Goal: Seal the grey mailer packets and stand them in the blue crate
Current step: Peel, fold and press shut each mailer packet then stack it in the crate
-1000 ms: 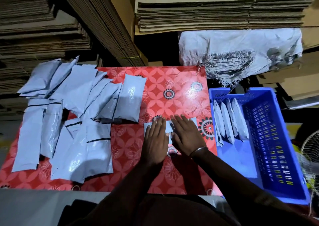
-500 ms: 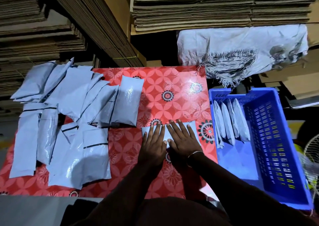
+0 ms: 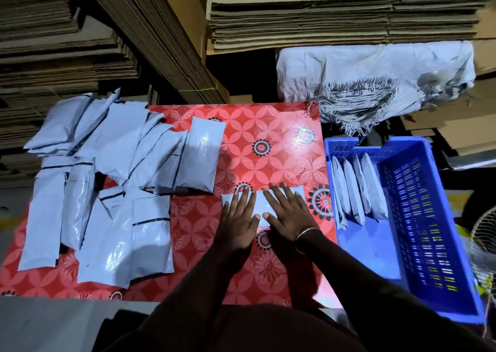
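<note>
Head: packet [image 3: 259,206] flat, long axis left-right.

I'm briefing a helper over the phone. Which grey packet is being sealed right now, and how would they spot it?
Start at the red flowered tablecloth and go to its near right part, beside the blue crate. The packet being sealed lies flat there, alone. Unlike the heap of packets on the left, it has the left hand and right hand pressed flat on it.
</note>
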